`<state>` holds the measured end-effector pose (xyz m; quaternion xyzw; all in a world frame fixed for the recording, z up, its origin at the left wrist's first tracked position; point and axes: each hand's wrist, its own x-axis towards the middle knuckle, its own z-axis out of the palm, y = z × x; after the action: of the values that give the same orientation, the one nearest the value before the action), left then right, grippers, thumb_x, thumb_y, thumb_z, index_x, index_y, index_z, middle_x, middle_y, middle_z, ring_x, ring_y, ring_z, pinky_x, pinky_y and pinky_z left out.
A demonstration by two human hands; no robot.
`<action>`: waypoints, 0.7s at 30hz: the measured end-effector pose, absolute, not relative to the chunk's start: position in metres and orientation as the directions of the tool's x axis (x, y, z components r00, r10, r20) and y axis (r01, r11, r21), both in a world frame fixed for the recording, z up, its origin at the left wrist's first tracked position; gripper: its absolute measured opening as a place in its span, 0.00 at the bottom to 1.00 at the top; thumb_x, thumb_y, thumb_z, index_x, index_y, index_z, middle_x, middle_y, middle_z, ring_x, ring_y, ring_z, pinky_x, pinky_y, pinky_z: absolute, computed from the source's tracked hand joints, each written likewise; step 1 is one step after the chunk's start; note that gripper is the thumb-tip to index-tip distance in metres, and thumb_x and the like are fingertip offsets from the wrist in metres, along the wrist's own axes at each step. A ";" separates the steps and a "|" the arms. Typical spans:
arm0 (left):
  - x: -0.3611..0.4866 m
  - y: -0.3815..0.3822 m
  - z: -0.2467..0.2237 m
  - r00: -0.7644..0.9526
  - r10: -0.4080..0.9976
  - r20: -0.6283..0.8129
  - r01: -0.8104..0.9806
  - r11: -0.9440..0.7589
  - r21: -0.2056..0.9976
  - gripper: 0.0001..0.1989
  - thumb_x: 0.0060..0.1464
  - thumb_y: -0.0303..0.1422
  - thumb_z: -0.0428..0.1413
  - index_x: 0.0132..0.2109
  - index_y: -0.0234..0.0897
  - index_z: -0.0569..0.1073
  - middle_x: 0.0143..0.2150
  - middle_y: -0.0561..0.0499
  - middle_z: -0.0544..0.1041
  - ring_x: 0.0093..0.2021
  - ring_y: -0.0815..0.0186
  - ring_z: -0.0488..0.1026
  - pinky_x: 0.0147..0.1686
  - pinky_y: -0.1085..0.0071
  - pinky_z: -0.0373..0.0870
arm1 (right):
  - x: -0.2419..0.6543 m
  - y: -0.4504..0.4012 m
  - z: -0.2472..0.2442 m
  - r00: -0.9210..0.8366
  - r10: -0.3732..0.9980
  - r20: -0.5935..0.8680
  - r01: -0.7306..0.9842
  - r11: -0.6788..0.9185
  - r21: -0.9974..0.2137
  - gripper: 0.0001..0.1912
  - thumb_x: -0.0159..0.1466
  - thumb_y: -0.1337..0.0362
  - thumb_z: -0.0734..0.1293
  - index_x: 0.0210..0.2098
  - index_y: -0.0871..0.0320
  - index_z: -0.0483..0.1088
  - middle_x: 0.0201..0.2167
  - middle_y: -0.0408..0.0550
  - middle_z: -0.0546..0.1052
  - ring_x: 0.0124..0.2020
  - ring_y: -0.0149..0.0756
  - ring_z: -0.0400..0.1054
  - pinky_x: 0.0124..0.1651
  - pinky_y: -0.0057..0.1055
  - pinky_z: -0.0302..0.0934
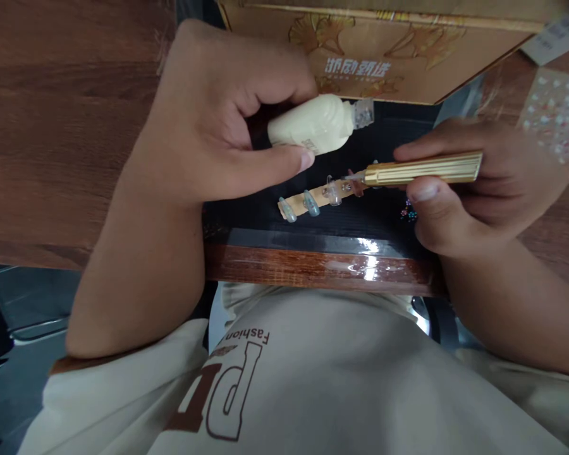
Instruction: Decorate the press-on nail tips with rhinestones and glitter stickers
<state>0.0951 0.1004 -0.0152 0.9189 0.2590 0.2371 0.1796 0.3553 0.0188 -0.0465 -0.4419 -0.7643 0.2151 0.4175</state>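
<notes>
Brush tip on the fake nail, bottle held open alongside.

Left hand (pixel 218 120) gripped the cream plastic polish bottle (pixel 315 124), tilted, neck right. Right hand (pixel 474 186) pinched the ribbed gold brush handle (pixel 424 169), tip touching one of the clear false nails on a tan strip (pixel 313 199) lying on the black mat (pixel 360 218). Best approach, I judged: light strokes, wrist braced on the wooden table (pixel 52 126).

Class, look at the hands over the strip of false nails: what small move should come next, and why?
Probably touch the gold ribbed brush handle's tip down on the clear false nail. The right hand already aims it there, while the left hand holds the cream polish bottle uncapped.
</notes>
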 end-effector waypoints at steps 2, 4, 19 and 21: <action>0.096 0.100 -0.014 0.754 0.575 0.317 0.421 -0.794 0.439 0.35 0.58 0.55 0.38 0.38 0.26 0.74 0.29 0.57 0.62 0.39 0.70 0.75 0.38 0.69 0.57 | 0.357 0.020 -0.047 -0.307 0.844 0.440 0.455 0.536 -0.711 0.12 0.65 0.58 0.67 0.47 0.51 0.75 0.35 0.40 0.80 0.34 0.30 0.75 0.36 0.32 0.68; 0.096 0.098 -0.012 0.752 0.591 0.294 0.449 -0.784 0.428 0.37 0.57 0.56 0.35 0.39 0.27 0.74 0.29 0.57 0.62 0.40 0.67 0.76 0.39 0.66 0.58 | 0.359 0.021 -0.047 -0.338 0.837 0.431 0.428 0.545 -0.721 0.11 0.64 0.60 0.68 0.44 0.54 0.76 0.34 0.43 0.80 0.32 0.31 0.75 0.35 0.33 0.67; 0.096 0.098 -0.012 0.748 0.592 0.300 0.445 -0.783 0.435 0.35 0.58 0.54 0.37 0.37 0.26 0.74 0.29 0.57 0.62 0.39 0.67 0.76 0.37 0.67 0.58 | 0.364 0.024 -0.041 -0.462 0.777 0.428 0.352 0.604 -0.715 0.12 0.65 0.59 0.66 0.47 0.52 0.76 0.31 0.42 0.79 0.29 0.29 0.71 0.30 0.32 0.64; 0.096 0.097 -0.012 0.746 0.593 0.302 0.450 -0.784 0.428 0.35 0.57 0.55 0.36 0.37 0.27 0.74 0.29 0.57 0.63 0.39 0.66 0.76 0.37 0.66 0.60 | 0.363 0.023 -0.043 -0.417 0.775 0.475 0.322 0.615 -0.720 0.16 0.64 0.62 0.68 0.52 0.50 0.75 0.32 0.41 0.80 0.30 0.29 0.72 0.29 0.31 0.64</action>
<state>0.0961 0.0974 -0.0119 0.9195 0.2834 0.2155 0.1664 0.3631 0.0233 -0.0427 -0.3443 -0.7965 0.2724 0.4158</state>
